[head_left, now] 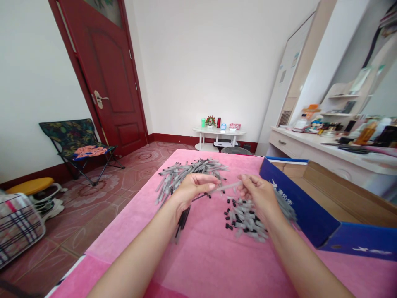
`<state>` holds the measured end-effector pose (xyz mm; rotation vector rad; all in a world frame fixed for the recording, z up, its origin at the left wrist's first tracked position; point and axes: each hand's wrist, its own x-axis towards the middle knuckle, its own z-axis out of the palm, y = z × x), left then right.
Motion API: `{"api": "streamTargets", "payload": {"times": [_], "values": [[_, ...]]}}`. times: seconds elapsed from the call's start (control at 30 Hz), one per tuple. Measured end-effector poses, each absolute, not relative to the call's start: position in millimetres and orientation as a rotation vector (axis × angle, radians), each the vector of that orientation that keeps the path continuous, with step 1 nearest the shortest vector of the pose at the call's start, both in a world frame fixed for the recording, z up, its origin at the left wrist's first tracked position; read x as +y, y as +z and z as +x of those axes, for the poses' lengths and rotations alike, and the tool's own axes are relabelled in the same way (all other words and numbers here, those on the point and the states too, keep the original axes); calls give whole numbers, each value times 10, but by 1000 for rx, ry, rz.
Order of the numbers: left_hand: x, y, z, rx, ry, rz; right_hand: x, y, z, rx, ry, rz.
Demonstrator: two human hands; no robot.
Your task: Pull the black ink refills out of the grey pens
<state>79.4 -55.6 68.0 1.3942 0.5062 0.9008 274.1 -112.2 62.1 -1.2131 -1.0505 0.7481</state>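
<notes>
Between my hands runs a thin translucent pen barrel [228,187], slightly blurred. My right hand [257,191] pinches its right end between thumb and fingers. The thumb and fingers of my left hand [194,188] close around its other end. Several thin black pen refills [183,221] stick out below the left palm, apparently gripped by its lower fingers, which are hidden. Beyond the left hand lies a heap of grey pen barrels [198,166]. Under and beside the right hand is a pile of clear and black pen caps [246,217].
A pink cloth [204,256] covers the table. On its right stands an open blue cardboard box [305,207], with grey translucent pieces [285,205] against its near side. Farther right is a white dresser [310,142] with bottles. A folding chair [80,140] stands by the red door.
</notes>
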Motion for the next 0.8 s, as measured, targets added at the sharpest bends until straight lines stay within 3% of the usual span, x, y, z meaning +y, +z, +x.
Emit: {"api": "streamTargets", "payload": {"times": [0.23, 0.57, 0.8], "values": [[-529, 975, 580, 600, 1119, 1379, -1128, 727, 2895, -897, 545, -1163], [-419, 681, 697, 864, 1026, 1523, -1086, 631, 3023, -700, 665, -1098], [-441, 468, 923, 657, 1030, 864, -1099, 624, 3012, -779, 692, -1162]]}}
